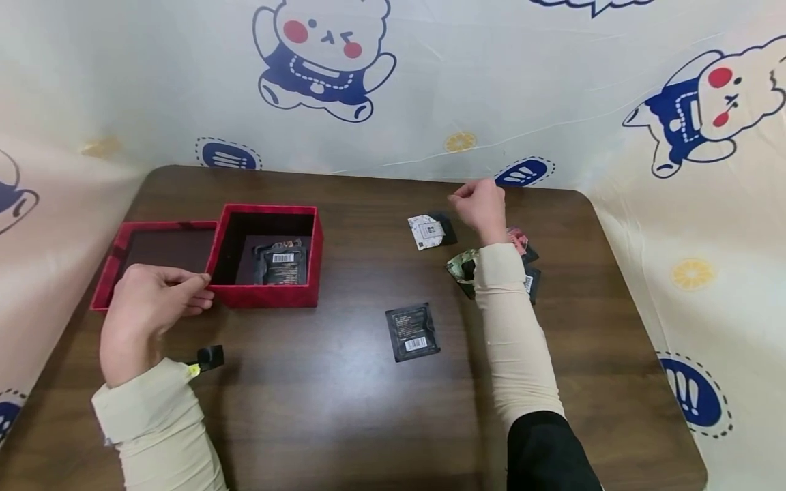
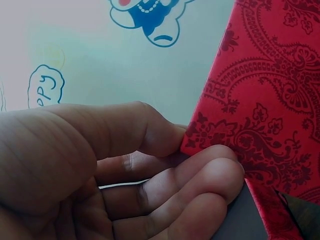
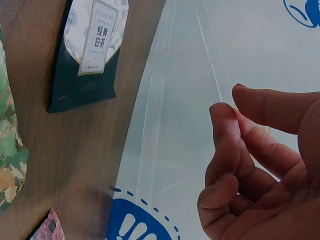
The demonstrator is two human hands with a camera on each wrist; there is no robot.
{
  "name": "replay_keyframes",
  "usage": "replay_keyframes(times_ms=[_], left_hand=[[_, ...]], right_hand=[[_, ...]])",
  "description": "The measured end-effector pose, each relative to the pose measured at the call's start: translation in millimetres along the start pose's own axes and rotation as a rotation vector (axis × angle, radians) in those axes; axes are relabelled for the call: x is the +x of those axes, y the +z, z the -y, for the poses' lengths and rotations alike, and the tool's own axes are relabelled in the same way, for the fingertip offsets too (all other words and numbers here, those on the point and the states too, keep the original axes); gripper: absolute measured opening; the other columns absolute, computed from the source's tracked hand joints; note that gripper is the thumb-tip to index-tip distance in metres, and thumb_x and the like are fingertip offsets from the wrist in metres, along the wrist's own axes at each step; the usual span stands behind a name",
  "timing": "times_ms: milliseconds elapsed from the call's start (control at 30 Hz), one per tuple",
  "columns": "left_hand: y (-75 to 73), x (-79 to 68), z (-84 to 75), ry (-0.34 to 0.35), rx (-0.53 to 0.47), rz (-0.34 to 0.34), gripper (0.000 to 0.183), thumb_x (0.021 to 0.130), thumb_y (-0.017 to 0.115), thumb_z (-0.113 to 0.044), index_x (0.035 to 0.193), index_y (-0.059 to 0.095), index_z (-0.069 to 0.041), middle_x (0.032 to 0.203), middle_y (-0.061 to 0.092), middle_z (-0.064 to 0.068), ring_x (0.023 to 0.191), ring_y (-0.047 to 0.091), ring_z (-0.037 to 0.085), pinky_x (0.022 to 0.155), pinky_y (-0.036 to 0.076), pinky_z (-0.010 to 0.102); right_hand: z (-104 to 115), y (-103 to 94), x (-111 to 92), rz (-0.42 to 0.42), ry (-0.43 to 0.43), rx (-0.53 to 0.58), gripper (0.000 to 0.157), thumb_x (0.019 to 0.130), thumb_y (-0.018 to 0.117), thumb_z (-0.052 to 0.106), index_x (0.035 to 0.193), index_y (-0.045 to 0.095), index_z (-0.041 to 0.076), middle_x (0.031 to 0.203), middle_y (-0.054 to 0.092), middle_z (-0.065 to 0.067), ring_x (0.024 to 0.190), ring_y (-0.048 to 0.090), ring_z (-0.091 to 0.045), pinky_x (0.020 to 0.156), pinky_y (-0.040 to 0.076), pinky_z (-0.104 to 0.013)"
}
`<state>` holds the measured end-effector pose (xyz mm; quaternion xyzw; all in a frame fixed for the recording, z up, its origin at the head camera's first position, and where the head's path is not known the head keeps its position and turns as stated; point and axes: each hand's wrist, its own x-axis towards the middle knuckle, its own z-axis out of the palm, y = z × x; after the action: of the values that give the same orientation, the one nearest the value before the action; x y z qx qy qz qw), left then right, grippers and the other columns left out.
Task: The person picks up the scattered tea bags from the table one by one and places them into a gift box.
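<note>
My left hand (image 1: 153, 293) pinches the near left corner of an open red box (image 1: 267, 296) with a dark paisley pattern (image 2: 265, 90). Inside it lie black sachets (image 1: 281, 266), the top one barcode side up. My right hand (image 1: 482, 208) hovers over the far right of the table, fingers loosely curled and holding nothing. Just left of it lies a white-and-black tea sachet (image 1: 428, 232), its white label showing in the right wrist view (image 3: 97, 37). A green patterned sachet (image 1: 460, 266) and a pink one (image 1: 517, 239) are partly hidden by my right forearm.
The red box lid (image 1: 110, 273) lies at the box's left, partly under it. A single black sachet (image 1: 413, 332) lies barcode up near the table's middle. Another black sachet (image 1: 533, 283) shows right of my forearm. A printed cloth (image 1: 430, 88) rises behind the brown table (image 1: 344, 409).
</note>
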<state>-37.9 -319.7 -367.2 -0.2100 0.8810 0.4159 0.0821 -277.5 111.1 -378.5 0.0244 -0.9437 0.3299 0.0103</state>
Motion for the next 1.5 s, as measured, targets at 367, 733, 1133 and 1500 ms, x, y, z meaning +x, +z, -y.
replay_keyframes(times_ms=[367, 733, 1133, 1500], left_hand=[[-1.0, -0.3, 1.5, 0.014, 0.028, 0.010, 0.044, 0.102, 0.061, -0.028, 0.123, 0.065, 0.011, 0.092, 0.074, 0.019, 0.078, 0.075, 0.026, 0.061, 0.054, 0.014], [-1.1, 1.0, 0.3, -0.006, 0.018, 0.016, 0.047, 0.101, 0.062, -0.032, 0.124, 0.065, 0.009, 0.094, 0.074, 0.019, 0.080, 0.075, 0.026, 0.061, 0.053, 0.013], [-4.7, 1.8, 0.5, 0.006, 0.050, 0.021, 0.048, 0.101, 0.062, -0.034, 0.123, 0.066, 0.009, 0.093, 0.075, 0.018, 0.079, 0.075, 0.026, 0.061, 0.051, 0.012], [-2.2, 3.9, 0.8, 0.006, 0.017, 0.001, 0.044, 0.101, 0.065, -0.026, 0.123, 0.065, 0.011, 0.094, 0.074, 0.021, 0.077, 0.075, 0.025, 0.061, 0.053, 0.013]], right_hand=[[-12.7, 8.2, 9.7, 0.053, 0.035, -0.006, 0.018, 0.093, 0.073, 0.020, 0.093, 0.079, 0.003, 0.095, 0.071, -0.011, 0.091, 0.057, -0.028, 0.074, 0.049, -0.040], [-36.1, 37.2, 29.9, 0.146, 0.100, -0.029, 0.021, 0.092, 0.074, 0.020, 0.108, 0.077, 0.006, 0.115, 0.069, -0.013, 0.113, 0.056, -0.032, 0.094, 0.049, -0.044], [-42.0, 59.4, 35.7, 0.193, 0.138, -0.084, 0.032, 0.089, 0.078, 0.017, 0.119, 0.074, 0.006, 0.126, 0.065, -0.016, 0.126, 0.048, -0.038, 0.105, 0.042, -0.048], [-36.2, 54.4, 34.2, 0.193, 0.116, -0.142, 0.012, 0.090, 0.076, 0.015, 0.087, 0.070, 0.005, 0.102, 0.065, -0.014, 0.100, 0.055, -0.033, 0.090, 0.048, -0.047]])
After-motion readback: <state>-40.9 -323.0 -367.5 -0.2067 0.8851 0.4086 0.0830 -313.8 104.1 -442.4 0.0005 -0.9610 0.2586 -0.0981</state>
